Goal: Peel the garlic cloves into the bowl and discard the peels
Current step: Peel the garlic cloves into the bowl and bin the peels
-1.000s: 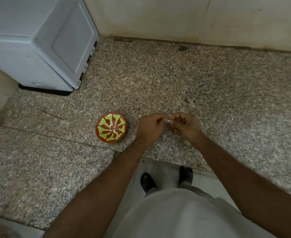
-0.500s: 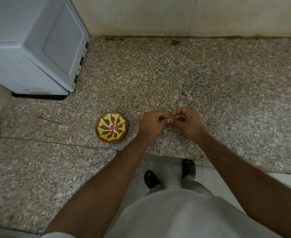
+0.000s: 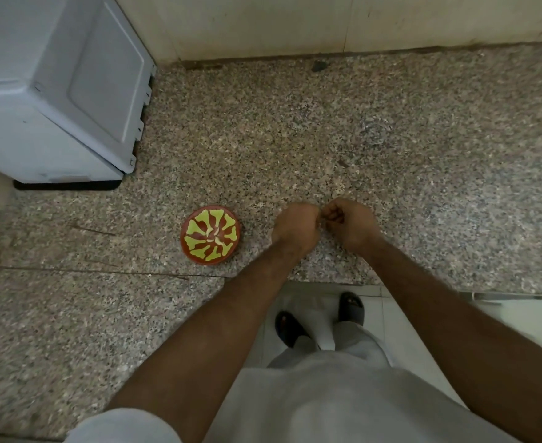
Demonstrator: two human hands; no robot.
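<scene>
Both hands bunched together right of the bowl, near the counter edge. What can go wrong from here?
1. The left hand and right hand work beside the red bowl with yellow pattern, not over it; a freed clove could miss.
2. They sit close to the speckled granite counter front edge, so clove or peel may drop to the floor.

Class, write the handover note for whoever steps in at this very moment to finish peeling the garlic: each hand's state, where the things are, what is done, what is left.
Left hand: fingers curled, meeting the right hand above the granite counter.
Right hand: fingers curled, knuckles up. What they pinch between them is hidden; presumably a garlic clove.
Bowl: red with yellow pattern, on the counter to the left of the hands, holding a few pale peeled cloves.
Done: some cloves are peeled and in the bowl.
Left: finish this clove, drop it in the bowl, discard the peels. No unpeeled cloves or peel pile are visible.
</scene>
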